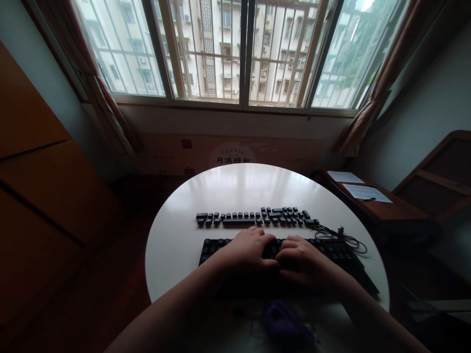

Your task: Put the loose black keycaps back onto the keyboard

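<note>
A black keyboard (210, 247) lies on the round white table (176, 260), with both my hands over its middle. My left hand (250, 247) reaches across the keys, fingers bent, with a gap between forefinger and thumb. Close beside it, my right hand (303, 257) has its fingers curled down at the keys; whatever lies under its fingertips is hidden. Loose black keycaps (246, 215) stand in rows behind the keyboard, among them a long space bar (239, 222). The front of the keyboard is in dark shadow and partly covered by my forearms.
A coiled black cable (348, 238) lies at the keyboard's right rear. Near the table's front is a dark purple object (285, 321), too dim to name. Papers (367, 192) and a pen (369, 199) rest on a brown side table (403, 211). A barred window is ahead.
</note>
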A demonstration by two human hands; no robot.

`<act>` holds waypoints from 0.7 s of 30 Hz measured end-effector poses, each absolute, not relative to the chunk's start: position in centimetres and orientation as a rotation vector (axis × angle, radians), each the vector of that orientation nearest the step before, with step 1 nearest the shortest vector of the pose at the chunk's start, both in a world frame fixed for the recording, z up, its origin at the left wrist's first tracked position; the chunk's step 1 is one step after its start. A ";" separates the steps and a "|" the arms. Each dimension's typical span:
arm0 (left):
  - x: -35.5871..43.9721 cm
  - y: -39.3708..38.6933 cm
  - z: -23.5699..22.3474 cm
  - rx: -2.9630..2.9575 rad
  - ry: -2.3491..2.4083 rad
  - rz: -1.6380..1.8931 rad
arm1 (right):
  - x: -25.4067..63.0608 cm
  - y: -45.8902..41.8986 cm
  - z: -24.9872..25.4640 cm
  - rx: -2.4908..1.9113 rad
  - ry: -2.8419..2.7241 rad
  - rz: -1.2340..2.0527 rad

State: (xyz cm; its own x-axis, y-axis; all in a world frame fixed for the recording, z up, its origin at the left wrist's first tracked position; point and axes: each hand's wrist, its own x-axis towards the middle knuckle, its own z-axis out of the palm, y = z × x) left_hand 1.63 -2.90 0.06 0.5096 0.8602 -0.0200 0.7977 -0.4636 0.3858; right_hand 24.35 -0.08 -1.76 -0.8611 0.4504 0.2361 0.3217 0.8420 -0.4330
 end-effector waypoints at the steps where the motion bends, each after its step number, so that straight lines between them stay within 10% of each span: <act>1: 1.6 -2.9 0.1 2.410 1.378 0.253 | 24.3 -0.1 -1.9 -0.591 -2.677 0.548; 21: 1.5 -2.6 -0.4 2.421 1.375 0.246 | 24.2 -0.3 -2.6 -0.663 -2.638 0.505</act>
